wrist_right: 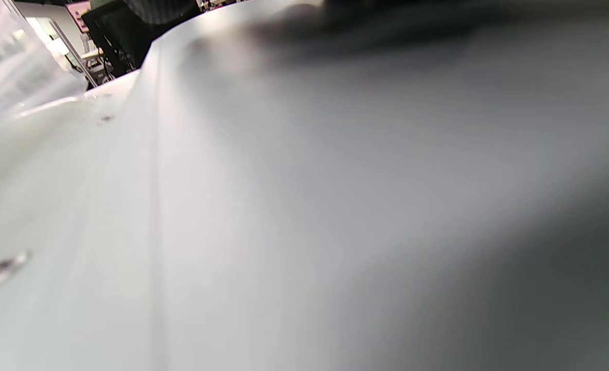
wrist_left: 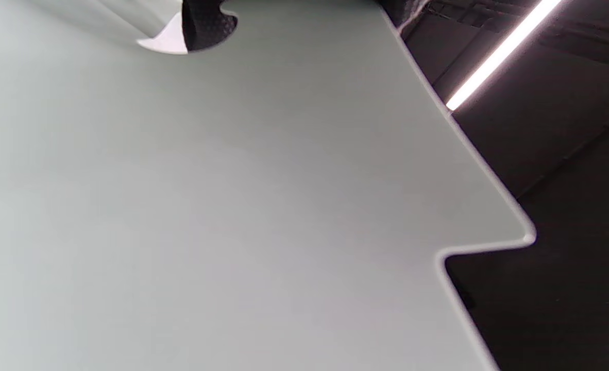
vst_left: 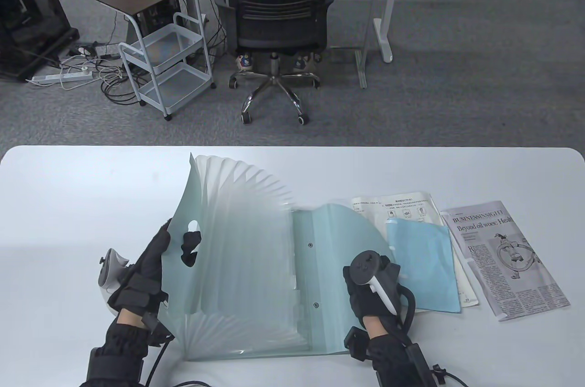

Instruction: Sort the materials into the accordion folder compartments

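In the table view, a translucent pale-green plastic accordion folder (vst_left: 247,268) was seen fanned open on a white rounded table (vst_left: 68,204), its pleated compartments spread in an arc between 2 covers. The left hand (vst_left: 155,263), in a black sensor glove, was held against the raised front cover at the folder's left side; dark fingertips (vst_left: 191,245) were visible through the translucent cover just below its cut-out hole, so the cover's edge was gripped between the fingers and the rest of the hand. The right hand (vst_left: 372,288) was laid flat, palm down, on the lowered rear flap at the folder's right side; its fingers were hidden beneath the tracker, so their spread could not be told. Just right of that hand, a light-blue sheet (vst_left: 422,263) lay on a white printed leaflet (vst_left: 397,206), and a newspaper page with a cartoon figure (vst_left: 507,259) lay further right, all flat on the table outside the folder.

In the left wrist view, the frame was filled by the pale-green cover (wrist_left: 232,206), with a gloved fingertip (wrist_left: 206,23) showing at the cut-out near the top edge.

In the right wrist view, only the blurred flap surface (wrist_right: 284,206) with 2 rivets was shown; the hand itself could not be made out.
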